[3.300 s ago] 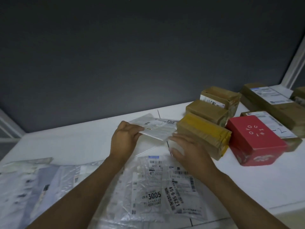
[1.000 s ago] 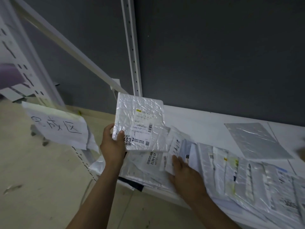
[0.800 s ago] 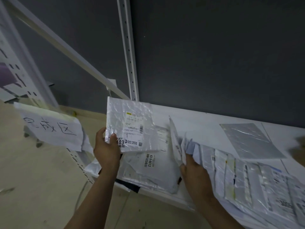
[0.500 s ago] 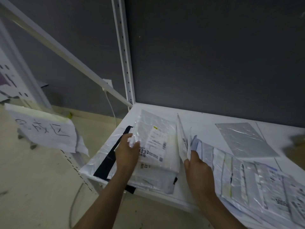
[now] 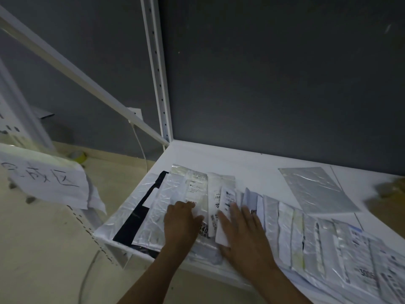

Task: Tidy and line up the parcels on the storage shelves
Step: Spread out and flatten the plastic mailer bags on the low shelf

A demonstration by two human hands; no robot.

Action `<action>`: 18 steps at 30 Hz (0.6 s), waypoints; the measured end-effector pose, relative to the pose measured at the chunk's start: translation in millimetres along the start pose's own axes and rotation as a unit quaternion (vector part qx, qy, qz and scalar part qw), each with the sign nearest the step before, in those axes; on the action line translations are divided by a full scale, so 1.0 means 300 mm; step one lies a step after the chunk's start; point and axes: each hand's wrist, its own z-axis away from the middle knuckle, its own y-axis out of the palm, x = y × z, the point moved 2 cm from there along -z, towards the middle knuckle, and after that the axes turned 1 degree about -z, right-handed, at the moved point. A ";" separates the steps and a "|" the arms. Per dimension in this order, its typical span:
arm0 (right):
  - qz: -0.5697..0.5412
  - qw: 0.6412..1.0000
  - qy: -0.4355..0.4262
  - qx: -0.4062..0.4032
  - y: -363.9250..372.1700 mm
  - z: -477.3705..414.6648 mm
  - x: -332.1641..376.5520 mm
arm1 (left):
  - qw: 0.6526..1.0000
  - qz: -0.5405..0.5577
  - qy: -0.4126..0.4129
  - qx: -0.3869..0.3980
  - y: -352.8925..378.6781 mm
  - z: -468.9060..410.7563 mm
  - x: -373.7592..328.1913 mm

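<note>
At the left end of the white shelf (image 5: 230, 160), a white padded parcel with a label (image 5: 192, 185) lies flat on a stack of plastic mailers, over a black bag (image 5: 140, 212). My left hand (image 5: 182, 224) rests on the parcel's near part. My right hand (image 5: 241, 235) lies flat with straight fingers on the small overlapped envelopes (image 5: 226, 200) beside it. A row of overlapped clear mailers (image 5: 306, 235) runs to the right. Behind it lies one silver flat parcel (image 5: 317, 189).
The shelf's white upright post (image 5: 157, 84) and a diagonal brace (image 5: 76, 71) stand at the back left. A handwritten paper sign (image 5: 43, 178) hangs over the floor on the left. A blurred brown box (image 5: 390, 191) sits at the right edge.
My left hand has laid the white padded parcel it held up down onto the left stack. My right hand let the lifted envelopes fall flat and now presses on them.
</note>
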 end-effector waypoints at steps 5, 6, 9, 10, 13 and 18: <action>-0.011 0.992 -0.012 0.128 0.022 -0.060 -0.001 | 0.998 -0.061 0.010 0.005 0.015 0.010 0.010; -0.009 0.987 -0.010 0.161 0.019 -0.067 -0.004 | 0.998 -0.063 0.008 0.010 0.020 0.011 0.015; -0.006 0.985 0.027 0.169 0.039 -0.056 -0.016 | 0.998 -0.069 0.000 0.012 0.035 0.009 0.022; 0.007 0.987 0.043 0.157 0.035 -0.052 -0.015 | 0.998 -0.068 -0.007 0.011 0.039 0.009 0.021; 0.016 0.984 0.097 0.146 0.064 -0.040 -0.023 | 0.997 -0.067 -0.030 0.003 0.052 0.010 0.017; -0.004 0.994 0.073 0.079 0.063 -0.015 -0.016 | 0.997 -0.030 -0.059 -0.040 0.048 0.007 0.021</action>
